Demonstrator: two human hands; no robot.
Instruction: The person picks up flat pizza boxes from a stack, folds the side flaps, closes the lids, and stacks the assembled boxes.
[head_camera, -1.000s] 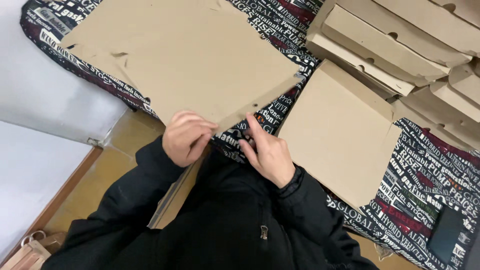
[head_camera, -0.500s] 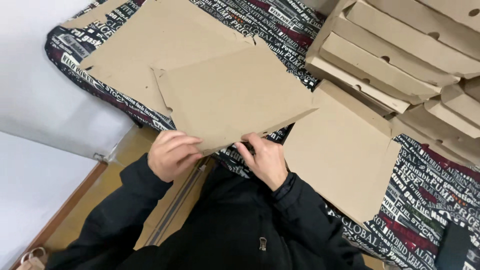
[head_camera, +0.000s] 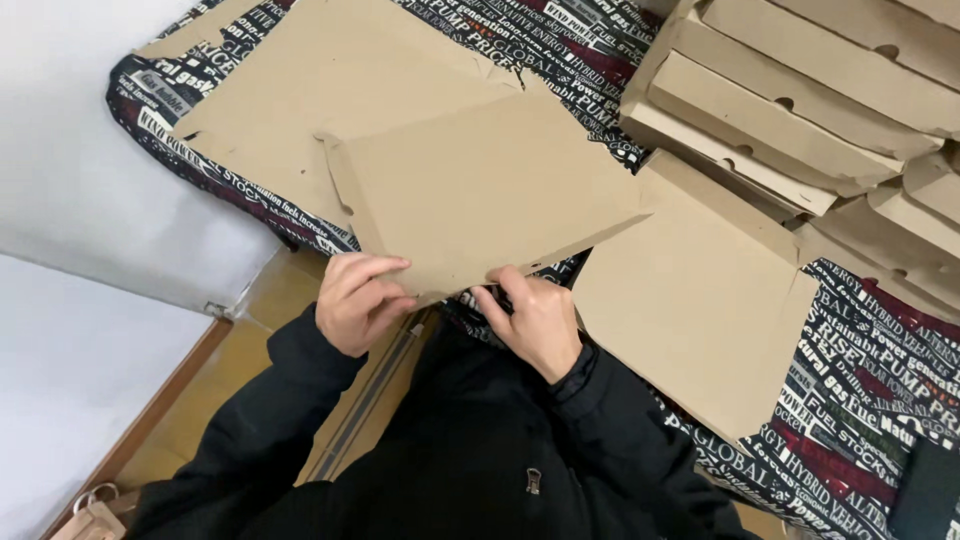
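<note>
A brown cardboard box blank (head_camera: 480, 195) is folded over on itself above a flat part of the same sheet (head_camera: 300, 110). My left hand (head_camera: 357, 300) grips the near edge of the folded panel on the left. My right hand (head_camera: 535, 320) pinches the same near edge further right, thumb on the underside. Both arms wear black sleeves.
A second flat cardboard blank (head_camera: 700, 290) lies to the right on a black, white and red printed cloth (head_camera: 860, 370). Several folded cardboard boxes (head_camera: 790, 100) are stacked at the upper right. A dark phone-like slab (head_camera: 925, 490) lies at the lower right. White wall and wooden floor (head_camera: 260, 310) are on the left.
The near panel of the cardboard has been folded up and over the flat sheet. Both hands stayed on its near edge, and the view moved closer.
</note>
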